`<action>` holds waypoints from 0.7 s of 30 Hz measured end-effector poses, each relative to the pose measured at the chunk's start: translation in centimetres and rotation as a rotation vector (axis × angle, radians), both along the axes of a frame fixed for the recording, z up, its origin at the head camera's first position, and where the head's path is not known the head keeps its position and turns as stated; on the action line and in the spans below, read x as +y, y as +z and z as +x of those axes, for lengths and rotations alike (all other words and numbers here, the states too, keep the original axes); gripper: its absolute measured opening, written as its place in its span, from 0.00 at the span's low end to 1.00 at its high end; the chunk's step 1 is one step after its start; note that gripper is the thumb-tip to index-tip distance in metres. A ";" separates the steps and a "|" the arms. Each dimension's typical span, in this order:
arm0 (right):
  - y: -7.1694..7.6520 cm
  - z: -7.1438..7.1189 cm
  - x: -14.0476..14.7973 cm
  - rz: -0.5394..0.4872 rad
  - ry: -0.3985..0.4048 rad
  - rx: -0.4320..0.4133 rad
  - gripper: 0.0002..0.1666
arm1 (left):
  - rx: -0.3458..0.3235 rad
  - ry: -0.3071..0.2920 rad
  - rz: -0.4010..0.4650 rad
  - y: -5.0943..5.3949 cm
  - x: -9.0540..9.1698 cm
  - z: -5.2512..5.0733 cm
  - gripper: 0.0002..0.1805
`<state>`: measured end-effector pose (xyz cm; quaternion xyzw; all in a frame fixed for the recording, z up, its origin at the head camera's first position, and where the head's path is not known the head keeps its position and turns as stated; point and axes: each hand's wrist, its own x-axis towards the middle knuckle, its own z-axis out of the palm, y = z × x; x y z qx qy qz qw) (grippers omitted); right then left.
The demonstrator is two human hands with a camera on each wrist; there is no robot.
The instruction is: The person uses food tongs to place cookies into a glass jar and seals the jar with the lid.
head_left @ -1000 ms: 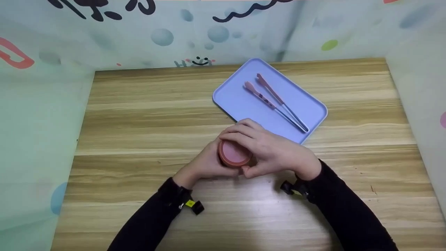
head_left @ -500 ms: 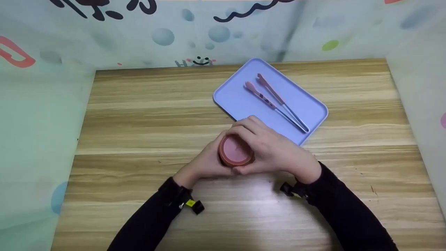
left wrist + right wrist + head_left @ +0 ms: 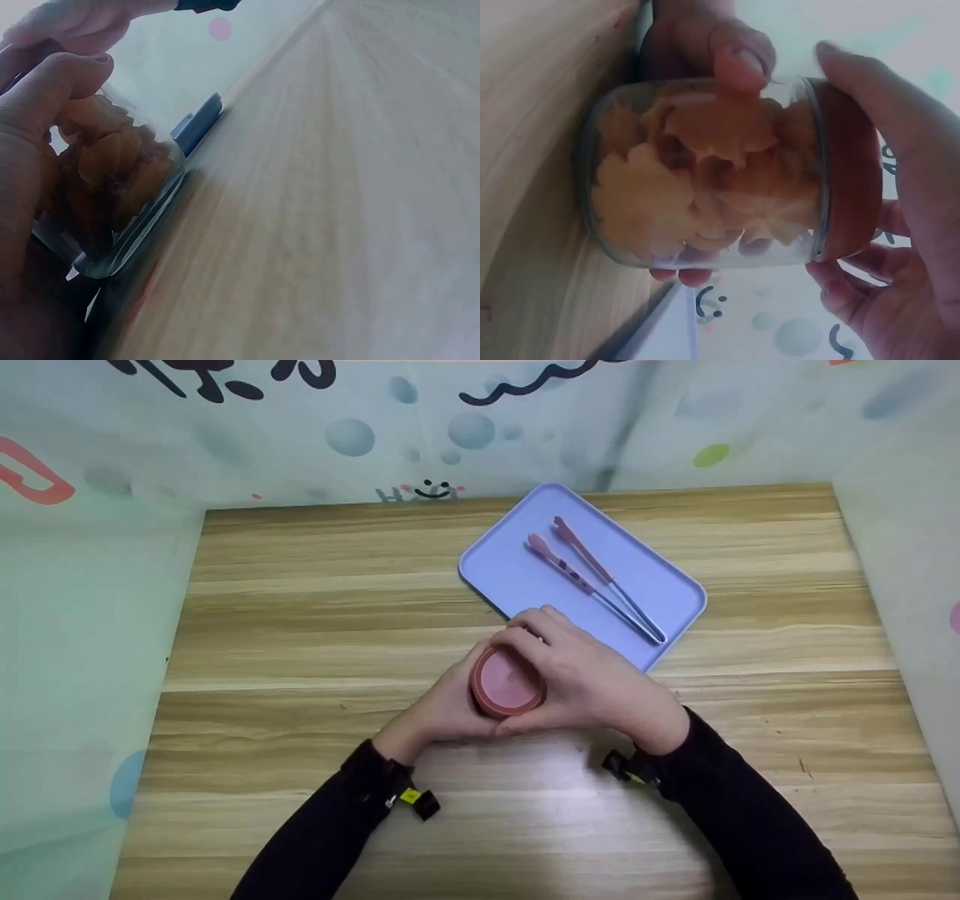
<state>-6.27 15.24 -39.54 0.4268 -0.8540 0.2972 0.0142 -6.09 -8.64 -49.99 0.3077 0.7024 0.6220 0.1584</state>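
A clear jar packed with orange-yellow, frilly-edged pieces stands on the table in front of me, with a reddish-brown lid. My left hand grips the jar's glass body; its thumb lies across the glass in the right wrist view. From the right, my right hand holds the lid around its rim, thumb on the near side and fingers on the far side. The lid sits on the jar. In the head view the glass is hidden beneath the lid and hands.
A lavender tray lies slanted on the wooden table, just beyond my right hand. On it rest open tongs with pink tips and metal arms. Printed cloth walls rise behind the table and at both sides.
My right hand's fingers and thumb have shifted around the lid, the thumb sliding left along the near side. Left hand, jar, tray and tongs stay practically where they were.
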 end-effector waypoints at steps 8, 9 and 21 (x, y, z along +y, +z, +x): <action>1.2 -0.4 1.8 0.070 -0.014 0.024 0.54 | -0.030 -0.008 0.013 0.2 0.2 0.0 0.56; 1.2 -0.4 1.8 0.069 -0.007 0.023 0.55 | -0.031 -0.009 0.012 0.2 0.2 0.0 0.56; 0.0 -0.5 0.7 0.031 0.113 -0.039 0.60 | -0.012 0.005 -0.009 0.1 0.1 0.3 0.61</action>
